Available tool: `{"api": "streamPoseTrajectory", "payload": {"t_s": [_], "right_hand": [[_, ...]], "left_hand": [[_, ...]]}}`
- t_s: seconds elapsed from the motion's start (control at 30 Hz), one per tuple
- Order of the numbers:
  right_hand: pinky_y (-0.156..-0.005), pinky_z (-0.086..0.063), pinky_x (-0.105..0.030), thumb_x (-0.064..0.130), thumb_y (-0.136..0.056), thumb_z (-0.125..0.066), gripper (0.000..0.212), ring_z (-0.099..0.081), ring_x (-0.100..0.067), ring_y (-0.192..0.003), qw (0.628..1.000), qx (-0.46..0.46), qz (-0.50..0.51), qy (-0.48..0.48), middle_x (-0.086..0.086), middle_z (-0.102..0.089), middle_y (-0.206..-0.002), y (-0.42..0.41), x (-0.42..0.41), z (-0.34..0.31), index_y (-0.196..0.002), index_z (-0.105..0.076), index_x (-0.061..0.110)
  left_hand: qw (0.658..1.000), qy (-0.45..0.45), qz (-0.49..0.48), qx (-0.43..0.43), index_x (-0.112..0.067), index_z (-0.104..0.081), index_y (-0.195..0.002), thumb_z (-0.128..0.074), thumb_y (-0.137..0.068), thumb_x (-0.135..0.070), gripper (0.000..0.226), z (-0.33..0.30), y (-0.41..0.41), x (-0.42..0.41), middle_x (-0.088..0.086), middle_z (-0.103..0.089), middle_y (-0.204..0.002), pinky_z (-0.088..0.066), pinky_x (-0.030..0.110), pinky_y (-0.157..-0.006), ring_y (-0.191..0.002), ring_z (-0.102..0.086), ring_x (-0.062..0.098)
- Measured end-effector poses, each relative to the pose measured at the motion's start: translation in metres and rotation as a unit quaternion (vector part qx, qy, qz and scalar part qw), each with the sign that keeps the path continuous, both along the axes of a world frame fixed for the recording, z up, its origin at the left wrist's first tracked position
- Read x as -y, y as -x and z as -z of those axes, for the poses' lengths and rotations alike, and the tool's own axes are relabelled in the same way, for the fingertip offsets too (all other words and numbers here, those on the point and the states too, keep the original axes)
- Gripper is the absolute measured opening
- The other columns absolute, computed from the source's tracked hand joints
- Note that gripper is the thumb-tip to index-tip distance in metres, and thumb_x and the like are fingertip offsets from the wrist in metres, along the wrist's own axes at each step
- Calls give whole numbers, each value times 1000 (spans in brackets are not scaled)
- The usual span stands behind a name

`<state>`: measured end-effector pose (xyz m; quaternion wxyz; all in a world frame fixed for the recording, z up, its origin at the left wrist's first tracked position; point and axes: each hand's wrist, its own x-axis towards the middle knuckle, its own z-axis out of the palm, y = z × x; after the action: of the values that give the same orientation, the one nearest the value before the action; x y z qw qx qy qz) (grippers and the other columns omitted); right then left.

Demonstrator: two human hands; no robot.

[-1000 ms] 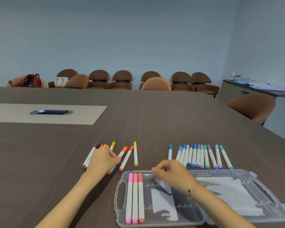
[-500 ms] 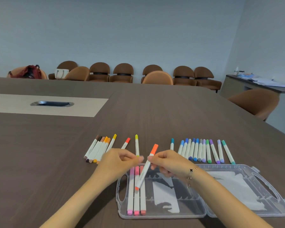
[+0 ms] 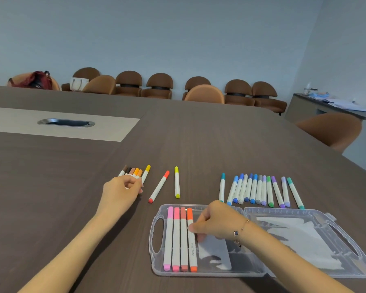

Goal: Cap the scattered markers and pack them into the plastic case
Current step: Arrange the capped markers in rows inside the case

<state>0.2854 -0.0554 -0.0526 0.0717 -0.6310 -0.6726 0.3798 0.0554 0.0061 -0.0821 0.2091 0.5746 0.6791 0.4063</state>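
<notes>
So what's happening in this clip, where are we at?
A person is packing capped felt markers into a clear plastic case lying open on a dark wooden table. Four markers sit in its left half: two pink, one salmon, and an orange marker that the right hand is pressing into place. The left hand grips the brown-and-orange bunch of markers. A red marker, a yellow marker and a row of blue, green and purple markers still lie loose.

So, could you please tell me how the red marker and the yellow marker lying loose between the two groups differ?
The red marker lies slanted, its top leaning right; the yellow marker lies nearly straight, pointing away. The red one sits left, nearer the left hand; the yellow one sits right. Both have white barrels and coloured ends, and both rest on the table, outside the case.
</notes>
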Motion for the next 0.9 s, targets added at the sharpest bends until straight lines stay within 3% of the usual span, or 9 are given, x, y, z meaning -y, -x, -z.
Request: {"api": "streamPoseTrajectory", "payload": {"t_s": [0.13,0.27,0.47,0.6,0.7,0.8,0.9], "right_hand": [[-45,-35,-12,38,-85,-65,30,-43,-6,-48,999,-23,2,24,9,-66,-69,-4,0,4,-89,-75,10],[-42,-34,-9,34,-85,-67,27,-42,-4,-44,999,-43,10,11,9,-69,-70,-4,-1,6,-87,-76,8],[-43,-32,-12,32,-87,-65,27,-34,-5,-42,997,-37,5,61,3,-73,-80,-2,-7,2,-92,-74,7],[-55,-39,-16,37,-87,-62,32,-39,-6,-49,999,34,-15,36,5,-64,-69,3,-9,-1,-93,-74,7],[-69,-45,-20,39,-86,-63,35,-48,-6,-60,997,70,-23,-12,5,-58,-66,4,-8,-1,-89,-74,6],[-61,-41,-16,37,-86,-65,30,-48,-4,-56,999,22,-15,-18,6,-61,-64,0,-10,-9,-87,-75,8],[-57,-40,-15,36,-90,-60,29,-48,-3,-59,992,-86,54,-81,5,-69,-75,-4,-16,-20,-88,-75,11]], "left_hand": [[1000,-6,0,-11,-20,-71,-78,-53,-94,-28,25,5,1,-3,-8,-69,-72,-43,15,-65,-73,-60,7],[1000,-6,-6,-27,-18,-71,-80,-54,-94,-27,24,9,3,-7,-5,-69,-75,-35,11,-57,-72,-61,9],[992,-16,31,-124,-27,-66,-81,-64,-86,-38,12,15,-8,-8,-12,-66,-73,-49,18,-64,-74,-61,7],[979,-11,38,-199,-26,-65,-86,-67,-82,-46,20,8,-29,-15,-10,-64,-76,-45,18,-61,-73,-58,6],[968,33,32,-248,-21,-68,-89,-64,-85,-40,20,8,-38,-15,-5,-63,-78,-41,18,-57,-72,-58,8],[974,55,35,-215,-17,-74,-87,-66,-84,-32,18,7,-37,-13,-3,-67,-76,-43,17,-58,-69,-60,9],[992,68,65,-82,-19,-76,-82,-69,-83,-30,13,-6,-33,-7,-6,-70,-74,-52,22,-65,-71,-63,11]]}}
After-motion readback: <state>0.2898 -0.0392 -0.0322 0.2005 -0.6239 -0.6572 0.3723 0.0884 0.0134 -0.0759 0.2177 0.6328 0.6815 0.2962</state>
